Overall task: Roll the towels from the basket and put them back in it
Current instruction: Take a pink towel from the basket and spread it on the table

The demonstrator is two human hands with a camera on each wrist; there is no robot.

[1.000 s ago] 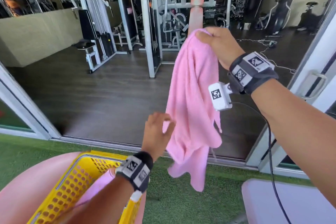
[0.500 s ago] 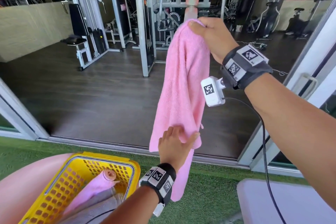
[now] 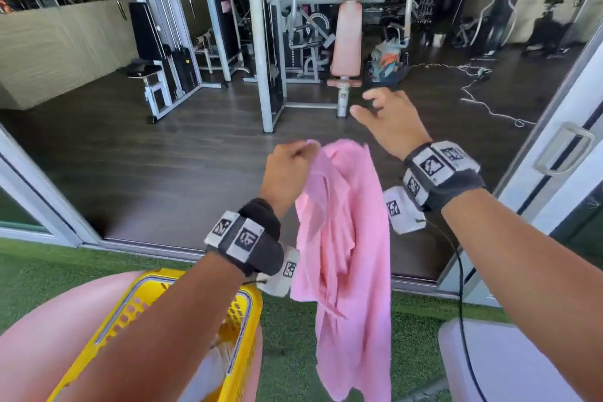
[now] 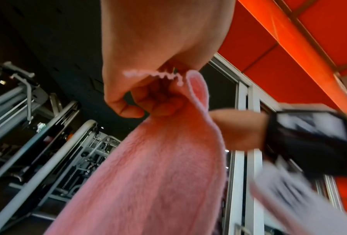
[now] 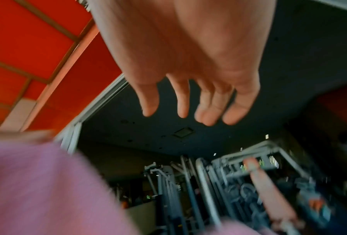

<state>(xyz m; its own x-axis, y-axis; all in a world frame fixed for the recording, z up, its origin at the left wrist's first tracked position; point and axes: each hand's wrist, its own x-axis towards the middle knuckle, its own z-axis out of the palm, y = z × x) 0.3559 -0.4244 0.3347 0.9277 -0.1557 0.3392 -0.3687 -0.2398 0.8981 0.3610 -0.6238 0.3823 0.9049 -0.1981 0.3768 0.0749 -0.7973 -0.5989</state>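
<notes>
In the head view, the left hand (image 3: 287, 170) sat at the centre of the frame, its fingers curled tight round the top edge of a pink towel (image 3: 346, 254). The towel hung straight down from that grip to the bottom edge of the frame, free of the ground. To the upper right of it, the right hand (image 3: 391, 121) was held apart from the cloth with fingers spread and nothing in it. At the lower left, the yellow basket (image 3: 241, 330) stood on a pink round surface (image 3: 49, 330), partly behind the left forearm; what lay inside it was too blurred to tell. Green turf (image 3: 287, 352) filled the bottom centre, and a white surface (image 3: 509, 365) showed at the lower right.

In the left wrist view, the left hand (image 4: 144, 76) pinched a gathered fold of the towel (image 4: 158, 174), which filled the lower centre of the frame.

In the right wrist view, the right hand (image 5: 188, 63) occupied the upper centre, fingers (image 5: 148, 101) extended and loose, holding nothing. The towel (image 5: 43, 187) was a blurred pink mass at the lower left.
</notes>
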